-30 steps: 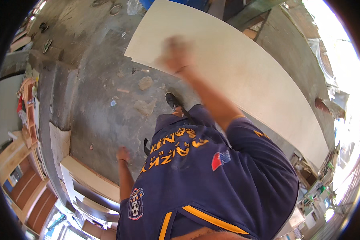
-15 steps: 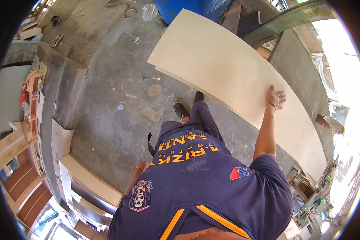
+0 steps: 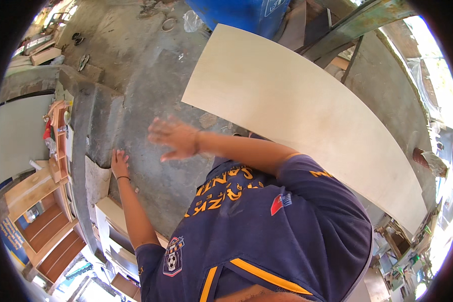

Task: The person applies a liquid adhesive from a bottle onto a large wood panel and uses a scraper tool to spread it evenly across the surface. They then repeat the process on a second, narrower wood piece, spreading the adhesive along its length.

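A large pale plywood sheet (image 3: 297,110) stands slanted across the right half of the view, over the concrete floor (image 3: 146,75). My right hand (image 3: 173,138) is blurred in the air to the left of the sheet, fingers spread, holding nothing and clear of the board. My left hand (image 3: 118,163) rests flat on the edge of a grey concrete ledge (image 3: 93,126), just above a pale slab (image 3: 96,181) leaning against it. My dark blue shirt with yellow trim fills the lower middle.
A blue barrel (image 3: 246,12) stands behind the sheet's far end. Wooden cabinet frames (image 3: 40,201) and white boards (image 3: 113,216) crowd the lower left. Sandals (image 3: 81,61) and scraps lie on the floor at the upper left. Tools and clutter line the right rim.
My right hand has let go of the plywood sheet's edge and swung left across my body. My left hand has risen from my side onto the concrete ledge.
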The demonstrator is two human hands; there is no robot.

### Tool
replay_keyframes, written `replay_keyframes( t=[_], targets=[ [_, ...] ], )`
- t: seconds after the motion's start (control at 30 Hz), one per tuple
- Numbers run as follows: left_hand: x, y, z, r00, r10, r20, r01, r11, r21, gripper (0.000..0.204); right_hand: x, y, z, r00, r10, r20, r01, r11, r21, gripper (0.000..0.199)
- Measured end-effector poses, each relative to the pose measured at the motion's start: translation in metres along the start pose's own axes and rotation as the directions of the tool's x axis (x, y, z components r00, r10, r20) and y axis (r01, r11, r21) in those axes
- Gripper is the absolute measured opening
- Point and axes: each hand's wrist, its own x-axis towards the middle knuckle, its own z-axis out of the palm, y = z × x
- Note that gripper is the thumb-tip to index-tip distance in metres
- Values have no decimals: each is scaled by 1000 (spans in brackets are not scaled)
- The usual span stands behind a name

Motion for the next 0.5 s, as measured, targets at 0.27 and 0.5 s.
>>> replay_keyframes(
  t=[0.27,0.5],
  targets=[
    [-64,140,-112,765,328,554,-50,888,-456,39,-474,77,-235,-263,465,-845,-965,-149,218,77],
    [-80,185,-72,846,188,499,411,366,-835,32,-525,15,-231,-756,184,-628,-557,-685,469,88]
  ],
)
